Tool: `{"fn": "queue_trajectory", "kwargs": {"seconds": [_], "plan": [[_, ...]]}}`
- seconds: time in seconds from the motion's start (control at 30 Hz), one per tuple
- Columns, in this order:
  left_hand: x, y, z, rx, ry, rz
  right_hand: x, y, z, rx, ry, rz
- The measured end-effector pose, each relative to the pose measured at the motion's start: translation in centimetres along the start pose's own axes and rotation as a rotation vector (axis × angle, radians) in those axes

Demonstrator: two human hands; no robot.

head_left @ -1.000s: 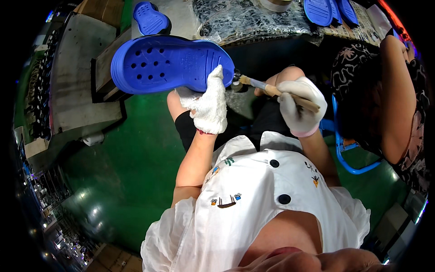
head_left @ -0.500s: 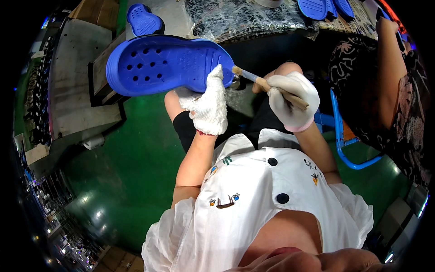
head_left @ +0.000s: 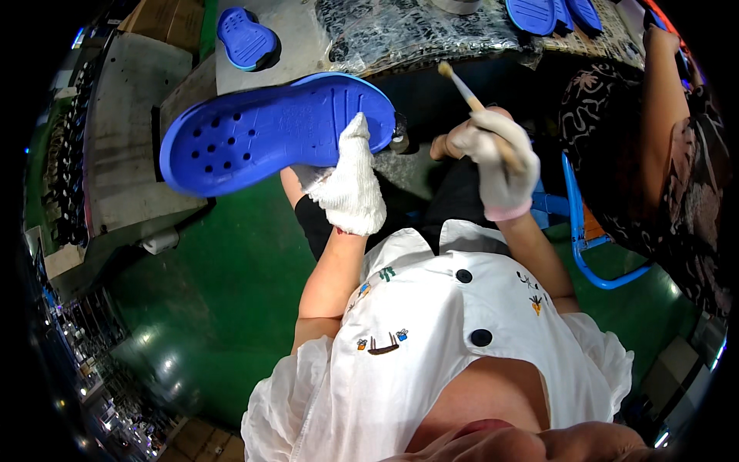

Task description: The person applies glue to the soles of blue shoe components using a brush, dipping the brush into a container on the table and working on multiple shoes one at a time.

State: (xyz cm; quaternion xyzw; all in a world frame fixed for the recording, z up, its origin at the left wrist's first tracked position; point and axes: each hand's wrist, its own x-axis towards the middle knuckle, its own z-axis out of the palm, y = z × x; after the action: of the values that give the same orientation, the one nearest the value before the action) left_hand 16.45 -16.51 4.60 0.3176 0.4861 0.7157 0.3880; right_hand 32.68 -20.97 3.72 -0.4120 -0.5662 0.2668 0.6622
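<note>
A large blue shoe sole [head_left: 296, 127] with round holes at its left end is held up in front of me. My left hand [head_left: 352, 189], in a white knitted glove, grips its near edge, the thumb lying over the inner face and the other fingers hidden beneath. My right hand [head_left: 504, 162], in a white glove with a pink cuff, is closed round a paintbrush [head_left: 466, 92]. The brush's pale bristles point up and away, to the right of the sole and apart from it.
On the table [head_left: 296, 35] ahead lie a smaller blue sole [head_left: 246, 38] and clear plastic wrap [head_left: 416, 38]. More blue soles [head_left: 531, 15] are at the far right. A person in a patterned garment [head_left: 600, 131] sits close on my right, by a blue-framed chair [head_left: 573, 208]. A grey metal cabinet [head_left: 127, 146] stands left.
The brush has lifted off the sole's right end and swung up and right. The sole has shifted left, tilting so that its holed end is lower and nearer to me.
</note>
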Motion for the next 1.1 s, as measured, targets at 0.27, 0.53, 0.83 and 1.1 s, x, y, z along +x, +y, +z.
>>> {"fn": "queue_trajectory", "kwargs": {"seconds": [0.27, 0.53, 0.83, 1.1], "plan": [[-2.2, 1.1, -0.3, 0.063, -0.156, -0.132, -0.8, -0.1, 3.6, 0.250, 0.020, 0.513], [-2.2, -0.1, -0.2, 0.023, -0.093, -0.377, -0.9, 0.0, 3.9, 0.235, 0.063, 0.597], [-2.9, 1.5, 2.0, -0.130, -0.069, -0.245, -0.5, -1.1, 2.1, -0.108, -0.007, 0.415], [-1.3, 2.7, 7.1, 0.304, -0.550, -0.320, -5.3, 6.1, -3.1, -0.305, -0.113, 0.464]]}}
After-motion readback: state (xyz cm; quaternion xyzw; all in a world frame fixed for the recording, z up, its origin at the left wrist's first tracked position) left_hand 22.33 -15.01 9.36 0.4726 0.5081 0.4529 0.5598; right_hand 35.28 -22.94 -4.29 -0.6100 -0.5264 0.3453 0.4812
